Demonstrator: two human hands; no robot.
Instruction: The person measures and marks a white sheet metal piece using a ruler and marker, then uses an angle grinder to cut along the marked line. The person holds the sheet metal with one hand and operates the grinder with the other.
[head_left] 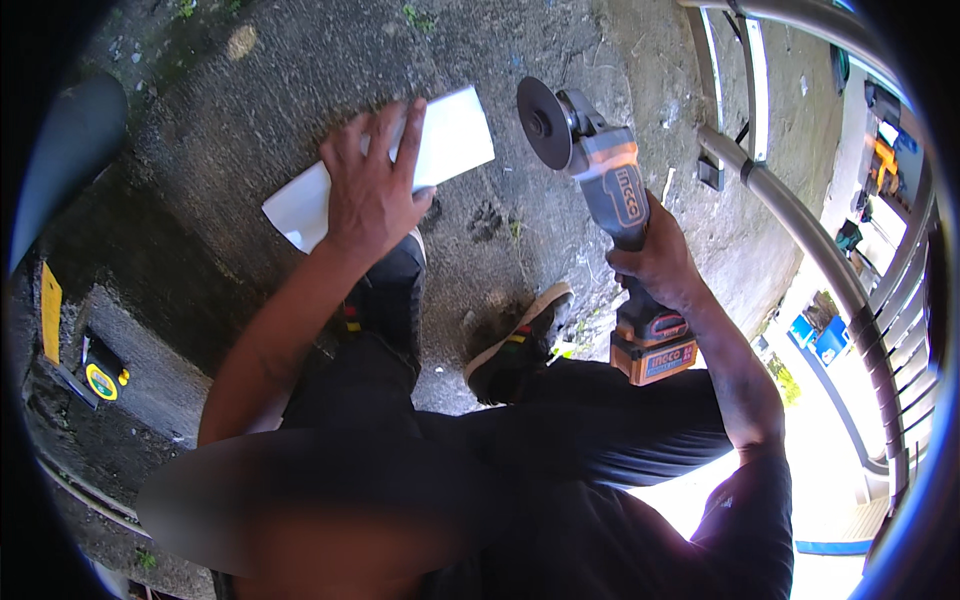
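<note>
My left hand (pixel 375 190) lies with fingers spread on a long white, smooth-faced piece (pixel 455 135), pressing it from above on the rough ground in front of my left shoe (pixel 392 290). What the piece is made of I cannot make out. My right hand (pixel 662 258) grips a cordless angle grinder (pixel 612 190) around its dark handle, fingers wrapped. The thin dark cutting disc (pixel 545 125) points up and left, beside the white piece's right end and apart from it. A battery pack (pixel 655 358) sits at the tool's lower end, above my right leg.
A tape measure (pixel 104 378) and a yellow-bladed square (pixel 52 315) lie at the left. Metal tubing (pixel 800 205) of a frame curves along the right, with tools (pixel 883 165) beyond it. My right shoe (pixel 520 345) stands between both arms.
</note>
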